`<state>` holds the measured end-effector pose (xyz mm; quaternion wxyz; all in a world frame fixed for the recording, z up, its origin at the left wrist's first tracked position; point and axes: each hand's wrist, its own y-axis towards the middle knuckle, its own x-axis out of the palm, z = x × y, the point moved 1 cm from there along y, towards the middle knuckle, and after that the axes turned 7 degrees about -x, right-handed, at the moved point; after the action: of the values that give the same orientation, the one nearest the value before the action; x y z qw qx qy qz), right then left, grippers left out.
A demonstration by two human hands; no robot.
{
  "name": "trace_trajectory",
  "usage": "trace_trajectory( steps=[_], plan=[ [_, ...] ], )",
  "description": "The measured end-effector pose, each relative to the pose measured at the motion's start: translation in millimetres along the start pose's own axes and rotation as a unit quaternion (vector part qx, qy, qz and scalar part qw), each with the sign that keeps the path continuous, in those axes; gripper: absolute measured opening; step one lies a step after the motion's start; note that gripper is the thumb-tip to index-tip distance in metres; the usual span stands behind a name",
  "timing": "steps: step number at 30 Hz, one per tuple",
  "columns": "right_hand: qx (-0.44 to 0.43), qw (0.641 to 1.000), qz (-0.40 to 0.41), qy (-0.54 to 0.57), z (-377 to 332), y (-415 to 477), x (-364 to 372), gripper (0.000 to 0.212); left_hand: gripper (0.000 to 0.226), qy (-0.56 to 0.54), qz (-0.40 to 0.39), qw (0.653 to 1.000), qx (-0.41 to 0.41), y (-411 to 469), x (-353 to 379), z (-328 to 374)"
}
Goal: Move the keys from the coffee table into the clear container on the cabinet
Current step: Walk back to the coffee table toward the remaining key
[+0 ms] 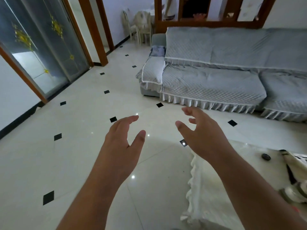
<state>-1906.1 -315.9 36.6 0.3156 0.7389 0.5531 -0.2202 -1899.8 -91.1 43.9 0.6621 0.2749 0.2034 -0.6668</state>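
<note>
Both my hands are empty. Left hand [121,138] is out in front of me, fingers loosely spread, thumb apart, nothing in it. Right hand [201,135] is the same: fingers half curled and released, palm turned inward, holding nothing. The two are near each other, not touching, both hanging over bare floor [83,146].

Going outward: at about 4 o'clock from my right hand is the worktop [216,188], covered in a white frilled cloth, its near corner just under my right forearm. On it, at 3 to 4 o'clock, lies a small dark rounded object [266,157]. It could be a key fob, so maybe the keys, but it is too small to tell. Beside it, toward the right edge of view, is a striped white and dark fabric item [295,176].

At 12 to 2 o'clock, well apart, is a grey covered sofa [216,80]. At 10 o'clock are glass sliding doors [41,47] with brown frames.

No cabinet and no clear container in view.

Progress, my judgement: nothing is done yet. The keys are not picked up and not in either hand. Still left: reach right to the worktop, grasp the keys, find the cabinet, drop them in the container.
</note>
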Motion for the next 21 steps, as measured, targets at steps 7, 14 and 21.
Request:
trace_trajectory(
  steps=[7,14,21],
  plan=[
    [0.024,1.0,0.006,0.015,11,41,27,0.047,0.04,0.003,-0.034,0.999,0.005,42,16,-12],
    [0.006,0.998,-0.019,0.061,23,132,72,0.049,0.041,0.049,-0.019,0.999,-0.008,129,20,-21],
    [-0.013,0.997,-0.03,0.069,37,250,81,0.05,0.041,0.055,0.001,0.998,0.006,239,49,3]
  ],
)
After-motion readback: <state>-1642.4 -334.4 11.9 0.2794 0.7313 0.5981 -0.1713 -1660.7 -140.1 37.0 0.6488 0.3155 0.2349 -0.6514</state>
